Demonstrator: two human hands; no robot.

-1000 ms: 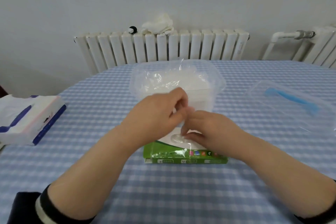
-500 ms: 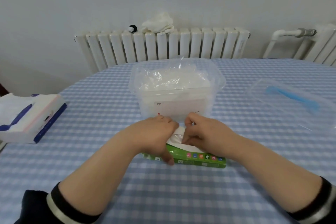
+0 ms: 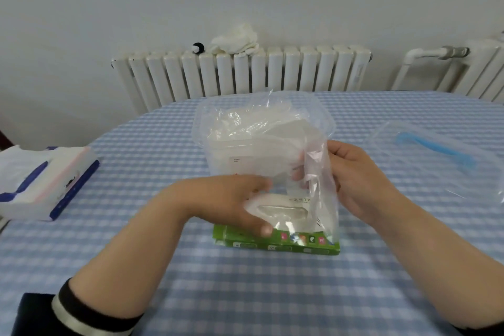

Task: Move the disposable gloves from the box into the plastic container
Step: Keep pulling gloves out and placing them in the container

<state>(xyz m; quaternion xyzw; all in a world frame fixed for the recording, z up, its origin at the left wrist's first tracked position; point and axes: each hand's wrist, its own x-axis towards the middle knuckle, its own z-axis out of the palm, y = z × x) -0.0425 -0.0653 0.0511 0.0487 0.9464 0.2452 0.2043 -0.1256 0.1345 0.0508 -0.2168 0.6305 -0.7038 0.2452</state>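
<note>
A green and white glove box (image 3: 297, 247) lies flat on the checked table in front of me. Behind it stands a clear plastic container (image 3: 261, 128) holding crumpled clear gloves. My right hand (image 3: 360, 180) pinches a clear disposable glove (image 3: 321, 191) that hangs down over the box's right side. My left hand (image 3: 231, 199) rests on the box's left part, thumb curled over its front edge, fingers near the oval opening (image 3: 281, 210).
The container's clear lid with a blue strip (image 3: 436, 150) lies at the right. A white and blue tissue pack (image 3: 46, 185) sits at the left table edge. A white radiator (image 3: 242, 73) with a cloth on top stands behind the table.
My right hand has lifted up and to the right, drawing a clear glove out of the box. My left hand stays down on the box.
</note>
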